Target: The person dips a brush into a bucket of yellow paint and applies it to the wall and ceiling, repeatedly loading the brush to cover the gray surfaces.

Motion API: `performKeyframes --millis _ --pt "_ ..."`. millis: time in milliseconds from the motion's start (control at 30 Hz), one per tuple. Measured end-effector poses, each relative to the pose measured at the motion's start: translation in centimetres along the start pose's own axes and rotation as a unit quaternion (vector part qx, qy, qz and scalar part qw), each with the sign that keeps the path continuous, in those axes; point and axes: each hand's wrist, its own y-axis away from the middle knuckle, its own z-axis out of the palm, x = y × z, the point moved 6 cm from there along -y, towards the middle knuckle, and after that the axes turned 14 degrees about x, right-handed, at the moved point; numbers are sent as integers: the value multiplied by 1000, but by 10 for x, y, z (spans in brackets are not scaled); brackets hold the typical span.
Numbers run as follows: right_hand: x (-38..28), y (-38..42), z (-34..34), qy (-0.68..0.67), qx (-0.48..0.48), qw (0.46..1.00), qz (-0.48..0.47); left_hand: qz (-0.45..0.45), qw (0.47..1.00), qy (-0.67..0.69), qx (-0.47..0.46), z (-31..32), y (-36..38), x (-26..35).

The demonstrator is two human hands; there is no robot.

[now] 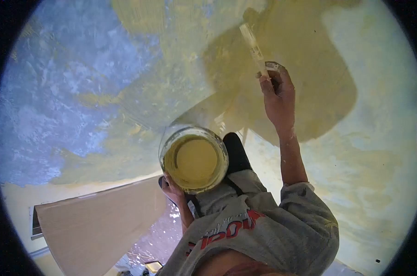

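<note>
My left hand (174, 191) grips the lower left side of a clear bucket (160, 154), its fingers curled against the wall. Inside it is yellow, paint-like material (197, 158), with smears around the inner wall. My right hand (280, 99) is raised in front of the wall, closed around the handle of a trowel (253, 46). Its long, narrow blade shows nearly edge-on, coated with pale residue, and points up and to the left. Specks of material dot my right hand and forearm.
The wall (98, 60) has patchy yellow and blue coating, with my shadow (328, 87) across it. At lower left stands a brown cardboard sheet (102, 221), beside a speckled floor covering (155, 241). A small yellow-edged object (153, 267) lies at the bottom.
</note>
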Motion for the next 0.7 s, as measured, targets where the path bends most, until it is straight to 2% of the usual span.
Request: performKeyframes --millis 67,133,167,233,267,333,367,433,467,500,600,667,700 --pt "-32 -19 3 -26 47 997 -60 25 999 -26 -7 3 -7 -18" --pt "-67 -33 3 42 39 993 -102 4 1000 -4 -5 4 0 1" --pt "-87 -47 3 33 50 991 -119 17 1000 -7 4 3 2 6" --pt "-136 -69 -1 95 115 951 -270 28 1000 -1 13 7 0 12" --pt "-152 -84 -1 91 122 948 -279 17 1000 25 5 8 3 21" --pt "-184 -111 4 182 187 874 -410 5 999 49 -6 8 6 23" --pt "-188 -127 9 185 189 873 -410 6 1000 30 -5 7 4 18" --pt "-202 -134 20 210 247 780 -536 5 1000 11 -8 3 1 8" --pt "-201 -126 26 213 246 777 -539 34 999 4 -17 3 -1 8" --pt "-190 -113 40 265 207 789 -515 61 998 -2 -25 4 0 7" --pt "-139 -70 45 418 69 794 -437 12 1000 -20 -19 6 -3 -4" --pt "-109 -47 40 474 -84 803 -351 15 1000 7 -20 5 1 12" --pt "-110 -48 36 476 -85 801 -354 21 999 30 -24 7 3 19"
